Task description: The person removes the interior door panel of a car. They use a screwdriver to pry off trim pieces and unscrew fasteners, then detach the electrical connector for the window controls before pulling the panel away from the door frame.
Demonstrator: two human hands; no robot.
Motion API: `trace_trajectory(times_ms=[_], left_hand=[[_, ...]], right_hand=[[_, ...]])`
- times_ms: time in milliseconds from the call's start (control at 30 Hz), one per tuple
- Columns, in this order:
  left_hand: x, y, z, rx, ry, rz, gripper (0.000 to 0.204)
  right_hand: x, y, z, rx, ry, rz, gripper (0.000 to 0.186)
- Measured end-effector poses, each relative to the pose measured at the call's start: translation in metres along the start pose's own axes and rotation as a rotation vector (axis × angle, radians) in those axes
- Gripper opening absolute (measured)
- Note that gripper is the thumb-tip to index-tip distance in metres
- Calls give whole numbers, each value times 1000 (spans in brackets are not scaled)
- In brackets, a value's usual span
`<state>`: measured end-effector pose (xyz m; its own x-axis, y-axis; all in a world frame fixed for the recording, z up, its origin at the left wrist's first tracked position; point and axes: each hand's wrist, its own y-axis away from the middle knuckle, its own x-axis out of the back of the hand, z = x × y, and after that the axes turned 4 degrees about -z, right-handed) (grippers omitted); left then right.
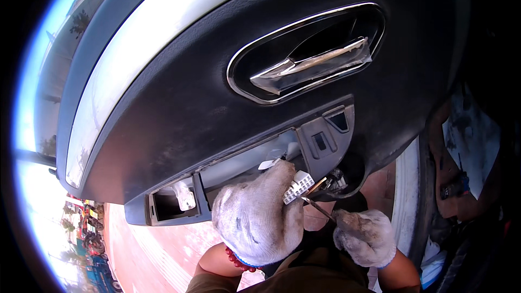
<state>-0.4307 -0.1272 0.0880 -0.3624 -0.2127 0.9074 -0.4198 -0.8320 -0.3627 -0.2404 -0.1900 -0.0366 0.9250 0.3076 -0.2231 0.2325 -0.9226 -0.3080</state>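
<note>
A white multi-pin wire connector (298,187) with rows of small square holes is pinched in my left hand (259,212), which wears a soiled white knit glove. My right hand (366,236), in the same kind of glove, is closed on a thin metal-shafted tool (319,208). Its tip is at the lower edge of the connector; whether it enters a hole I cannot tell. The tool's handle is hidden in my fingers. Both hands are below the armrest of a dark car door panel (179,108).
A chrome-rimmed door handle (320,68) with loose clear film sits above. The armrest has a long opening and a grey switch bezel (324,140). Dark wiring (336,182) hangs beside the connector. At right is the pale door sill (406,201), and below lies reddish paving (146,247).
</note>
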Motion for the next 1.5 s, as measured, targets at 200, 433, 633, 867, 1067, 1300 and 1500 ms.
trace_trajectory(times_ms=[200, 433, 633, 867, 1067, 1300, 1500], left_hand=[[0, 1, -2, -48, -23, 27, 26], [6, 3, -2, -92, 26, 32, 28], [2, 4, -6, -172, 1, 128, 28], [7, 1, -2, -100, 35, 44, 29], [5, 0, -3, -74, 64, 21, 33], [1, 1, -4, -117, 33, 79, 32], [4, -1, -3, -89, 43, 31, 32]], right_hand=[[-4, -6, 11, 136, 319, 29, 19], [24, -32, -4, 391, 668, -141, 39], [55, -41, -4, 294, 625, -303, 49], [47, -22, 7, 196, 196, -49, 20], [20, -18, 12, 318, 374, -11, 20], [5, -15, 15, 307, 367, 20, 23], [10, -15, 16, 362, 479, -32, 25]])
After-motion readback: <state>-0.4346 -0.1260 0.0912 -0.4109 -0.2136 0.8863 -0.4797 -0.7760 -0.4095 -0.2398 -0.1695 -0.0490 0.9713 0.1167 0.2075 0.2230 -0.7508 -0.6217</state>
